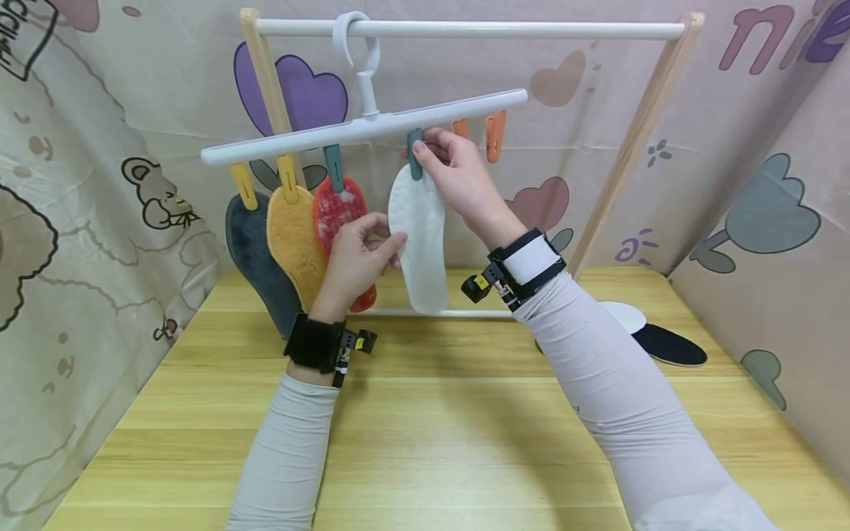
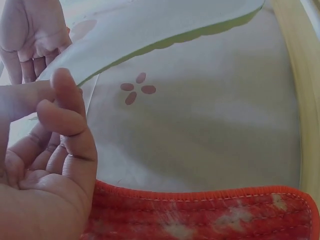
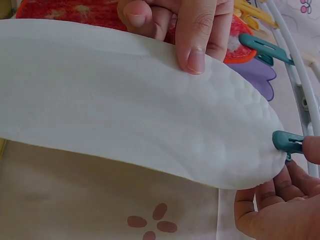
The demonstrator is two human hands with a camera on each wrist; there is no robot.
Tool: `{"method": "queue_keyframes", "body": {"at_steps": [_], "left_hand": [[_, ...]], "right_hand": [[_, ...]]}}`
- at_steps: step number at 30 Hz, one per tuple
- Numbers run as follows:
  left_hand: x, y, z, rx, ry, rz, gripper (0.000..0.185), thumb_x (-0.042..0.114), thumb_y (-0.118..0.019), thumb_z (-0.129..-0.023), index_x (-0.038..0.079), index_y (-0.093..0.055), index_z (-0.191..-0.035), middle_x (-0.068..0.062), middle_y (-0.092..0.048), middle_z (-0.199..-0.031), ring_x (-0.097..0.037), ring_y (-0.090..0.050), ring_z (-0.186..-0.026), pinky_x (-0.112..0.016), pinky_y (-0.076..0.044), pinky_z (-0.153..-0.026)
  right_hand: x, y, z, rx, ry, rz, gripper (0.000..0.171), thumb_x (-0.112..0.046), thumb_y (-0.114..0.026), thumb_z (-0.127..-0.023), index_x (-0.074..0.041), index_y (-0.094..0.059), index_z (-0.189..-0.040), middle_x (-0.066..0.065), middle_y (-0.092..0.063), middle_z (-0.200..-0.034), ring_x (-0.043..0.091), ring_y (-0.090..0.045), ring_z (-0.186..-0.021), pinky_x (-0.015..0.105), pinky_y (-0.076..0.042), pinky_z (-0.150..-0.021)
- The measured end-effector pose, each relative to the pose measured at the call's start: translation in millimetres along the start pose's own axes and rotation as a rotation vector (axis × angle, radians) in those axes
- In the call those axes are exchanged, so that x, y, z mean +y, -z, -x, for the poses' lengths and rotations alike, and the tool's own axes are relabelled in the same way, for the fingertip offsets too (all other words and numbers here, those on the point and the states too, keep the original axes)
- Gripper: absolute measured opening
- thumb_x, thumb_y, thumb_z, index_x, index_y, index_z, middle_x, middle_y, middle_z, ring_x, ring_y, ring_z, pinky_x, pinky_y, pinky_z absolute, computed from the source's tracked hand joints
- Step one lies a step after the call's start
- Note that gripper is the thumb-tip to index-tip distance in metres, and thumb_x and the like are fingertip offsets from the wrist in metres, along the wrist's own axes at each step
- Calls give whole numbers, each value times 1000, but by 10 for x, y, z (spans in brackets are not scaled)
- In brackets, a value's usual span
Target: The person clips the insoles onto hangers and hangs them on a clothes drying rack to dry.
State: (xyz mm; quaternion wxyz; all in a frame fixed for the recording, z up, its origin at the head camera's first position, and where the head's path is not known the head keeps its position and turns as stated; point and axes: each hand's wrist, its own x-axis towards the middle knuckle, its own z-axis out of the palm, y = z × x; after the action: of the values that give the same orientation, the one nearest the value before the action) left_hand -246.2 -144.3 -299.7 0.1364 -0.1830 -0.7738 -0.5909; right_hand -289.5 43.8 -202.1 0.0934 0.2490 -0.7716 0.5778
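Observation:
A white insole [image 1: 420, 251] hangs toe-down from a teal clip [image 1: 415, 156] on the white hanger [image 1: 458, 108]. My right hand [image 1: 468, 181] pinches that clip between thumb and fingers; in the right wrist view the clip's jaws overlap the insole's end. My left hand [image 1: 358, 254] pinches the insole's left edge, its thumb lying on the white face. Beside it, a red insole [image 1: 340, 210] with pale patches hangs from another teal clip [image 1: 333, 168], partly hidden by my left hand. Yellow [image 1: 292, 228] and dark grey [image 1: 259, 251] insoles hang further left from yellow clips [image 1: 287, 177].
The hanger tilts, its left end lower, hooked over the white rail [image 1: 531, 29] of a wooden-legged rack [image 1: 637, 147]. Two orange clips [image 1: 495, 136] hang at its right. On the table [image 1: 425, 442], a black insole [image 1: 671, 345] and a white one [image 1: 624, 316] lie behind my right arm.

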Motion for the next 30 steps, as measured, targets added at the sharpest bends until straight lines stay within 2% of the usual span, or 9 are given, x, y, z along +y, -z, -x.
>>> {"method": "queue_keyframes", "body": {"at_steps": [3,9,13,16,21,24,30], "left_hand": [[-4,4,-2,2,0,-5,26,19,-73,-104,4,-71,-125,-13,-70,-103,-16,-69,-66,-24,-55,-59],[-15,8,-3,12,5,-6,25,19,-73,-104,5,-70,-125,-10,-71,-102,-29,-72,-73,-27,-58,-63],[-15,9,1,14,15,24,27,18,-72,-104,3,-68,-126,-10,-69,-103,-25,-71,-74,-30,-63,-73],[-19,10,5,12,18,30,27,18,-72,-104,2,-68,-126,-11,-67,-103,-24,-71,-75,-38,-66,-80],[-28,11,5,6,22,26,27,18,-72,-104,3,-68,-127,-13,-68,-106,-27,-72,-76,-45,-66,-85],[-35,14,1,2,32,45,28,17,-72,-105,2,-67,-128,-13,-68,-107,-23,-72,-75,-43,-67,-83],[-40,5,-7,7,48,67,29,16,-72,-105,2,-66,-128,-12,-67,-107,-17,-70,-72,-28,-65,-75]], "right_hand": [[14,5,1,6,5,10,45,-23,-55,-114,-1,-54,-153,16,-68,-145,18,-65,-129,28,-54,-108],[52,23,4,13,1,7,44,-21,-56,-113,-1,-56,-152,15,-67,-145,19,-64,-131,29,-53,-110],[73,36,22,14,7,0,43,-20,-56,-113,-1,-57,-151,16,-68,-144,19,-66,-129,29,-54,-108],[93,51,40,15,11,-3,42,-20,-56,-113,-2,-58,-151,15,-69,-142,20,-66,-127,29,-55,-105],[137,85,79,16,20,-6,43,-20,-56,-113,-3,-57,-152,15,-69,-142,21,-67,-127,31,-57,-105],[163,106,106,13,18,-6,44,-21,-56,-113,-4,-56,-153,15,-68,-145,22,-67,-130,33,-56,-108],[225,155,161,12,-6,9,44,-22,-56,-113,-6,-56,-154,13,-66,-149,21,-65,-133,34,-54,-114]]}}
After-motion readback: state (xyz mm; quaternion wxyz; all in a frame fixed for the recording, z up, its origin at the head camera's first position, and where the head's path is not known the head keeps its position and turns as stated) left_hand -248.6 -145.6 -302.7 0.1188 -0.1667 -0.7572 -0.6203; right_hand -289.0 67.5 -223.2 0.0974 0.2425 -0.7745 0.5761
